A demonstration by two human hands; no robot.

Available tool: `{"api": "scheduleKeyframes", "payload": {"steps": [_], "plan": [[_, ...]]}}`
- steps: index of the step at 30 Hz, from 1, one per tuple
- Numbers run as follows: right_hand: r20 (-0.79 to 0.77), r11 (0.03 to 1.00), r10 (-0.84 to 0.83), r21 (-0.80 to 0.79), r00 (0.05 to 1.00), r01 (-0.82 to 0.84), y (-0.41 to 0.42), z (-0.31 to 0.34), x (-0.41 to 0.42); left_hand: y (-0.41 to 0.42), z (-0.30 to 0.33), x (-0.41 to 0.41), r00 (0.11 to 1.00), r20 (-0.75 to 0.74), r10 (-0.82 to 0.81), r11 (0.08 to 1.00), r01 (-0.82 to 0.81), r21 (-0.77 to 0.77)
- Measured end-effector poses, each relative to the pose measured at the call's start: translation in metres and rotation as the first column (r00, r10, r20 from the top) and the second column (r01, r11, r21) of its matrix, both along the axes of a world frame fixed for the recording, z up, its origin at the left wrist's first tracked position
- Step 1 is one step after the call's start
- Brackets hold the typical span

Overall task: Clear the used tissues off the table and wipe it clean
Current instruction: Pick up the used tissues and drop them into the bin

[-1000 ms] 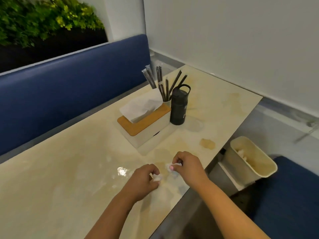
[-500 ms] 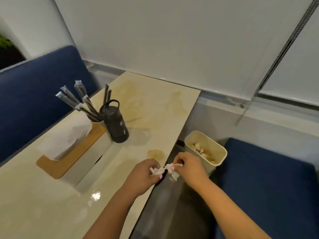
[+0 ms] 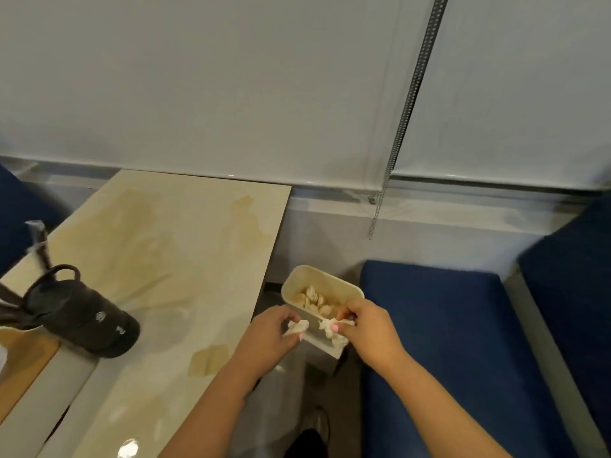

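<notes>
Both forearms reach forward from the bottom of the view, past the right edge of the table (image 3: 172,246), with the backs of the hands turned up. The left hand (image 3: 269,338) has its fingers curled around a small crumpled white tissue (image 3: 297,326) that sticks out from its fingertips. The right hand (image 3: 367,328) pinches a second wad of tissue (image 3: 329,327) between thumb and curled fingers, and a ragged end hangs just below them. The two wads sit close together between the hands, with a narrow gap between them. Directly beyond and under the fingertips stands a cream bin (image 3: 294,282), its near wall partly covered by the hands. Inside it lies a heap of crumpled tissues (image 3: 314,300). Both held wads hover at the bin's near rim, off the table. To the left of the left fingers, the tabletop shows a yellowish stain (image 3: 210,358) near its edge. Further left a black bottle (image 3: 82,320) with a loop handle stands on the table. To the right of the right fingers lies a blue seat cushion (image 3: 446,325).
</notes>
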State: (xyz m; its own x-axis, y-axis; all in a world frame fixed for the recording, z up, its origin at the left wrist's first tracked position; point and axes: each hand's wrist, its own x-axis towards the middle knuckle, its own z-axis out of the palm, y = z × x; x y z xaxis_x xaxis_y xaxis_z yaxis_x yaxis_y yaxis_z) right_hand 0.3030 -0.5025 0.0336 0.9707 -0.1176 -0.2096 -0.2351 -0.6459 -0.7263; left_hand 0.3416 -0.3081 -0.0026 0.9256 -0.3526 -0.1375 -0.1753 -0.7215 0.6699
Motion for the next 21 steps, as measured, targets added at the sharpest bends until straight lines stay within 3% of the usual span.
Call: {"api": "scheduleKeyframes", "payload": {"steps": [7,15,21], "plan": [[-0.048,0.993,-0.115,-0.02,0.992,0.114,-0.036,-0.019,0.043,-0.04,-0.033,0.073,0.995,-0.094,-0.015,1.0,0.017,0.015],[-0.1,0.992,-0.129,-0.023,0.987,0.128,-0.055,-0.051,0.095,-0.069,-0.082,0.148,0.979,-0.205,-0.019,0.993,0.042,0.111],[-0.146,0.988,-0.152,-0.011,0.978,0.152,-0.062,-0.073,0.126,-0.078,-0.115,0.181,0.922,-0.386,-0.035,0.977,0.112,0.179]]}}
